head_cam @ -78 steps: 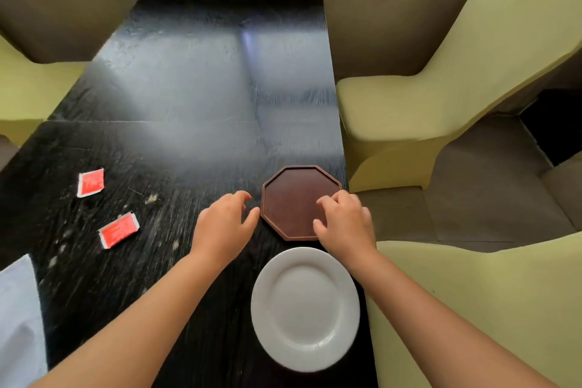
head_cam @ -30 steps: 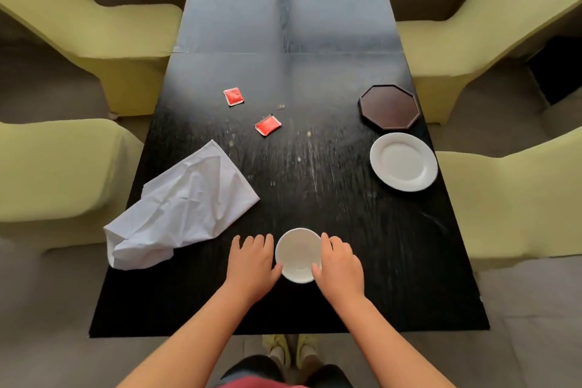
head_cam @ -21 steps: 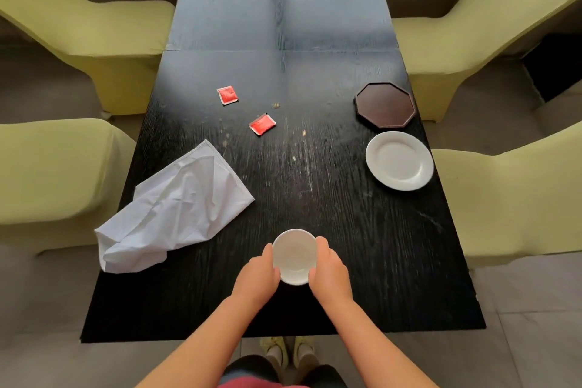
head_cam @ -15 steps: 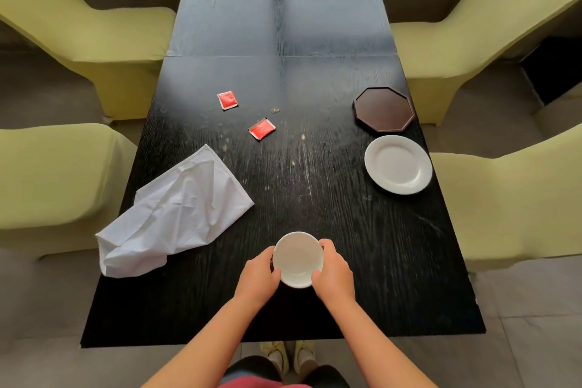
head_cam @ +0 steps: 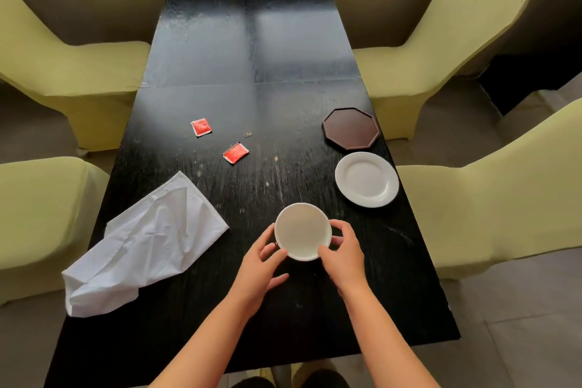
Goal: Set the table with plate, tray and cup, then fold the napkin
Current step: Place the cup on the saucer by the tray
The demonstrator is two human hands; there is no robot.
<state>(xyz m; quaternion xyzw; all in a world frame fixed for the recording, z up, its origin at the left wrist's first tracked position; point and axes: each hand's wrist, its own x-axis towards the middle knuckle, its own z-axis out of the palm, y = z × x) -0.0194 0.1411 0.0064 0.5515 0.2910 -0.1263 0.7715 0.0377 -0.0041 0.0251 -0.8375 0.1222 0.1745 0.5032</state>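
left hand (head_cam: 263, 258) and right hand (head_cam: 341, 250) extended forward, fingers curled inward, forearms bare

Soft daylight comes from the far end of the table (head_cam: 252, 230), where a pale bluish glare washes out the black grain. Nearer the camera from that glare the wood turns dim and matte, with pale scuffs showing. The cup (head_cam: 303, 231) and both forearms cast faint, diffuse shadows. Focus is fairly sharp at the table's middle; the chairs (head_cam: 491, 186) beside it bend outward with wide-angle distortion and look slightly smeared
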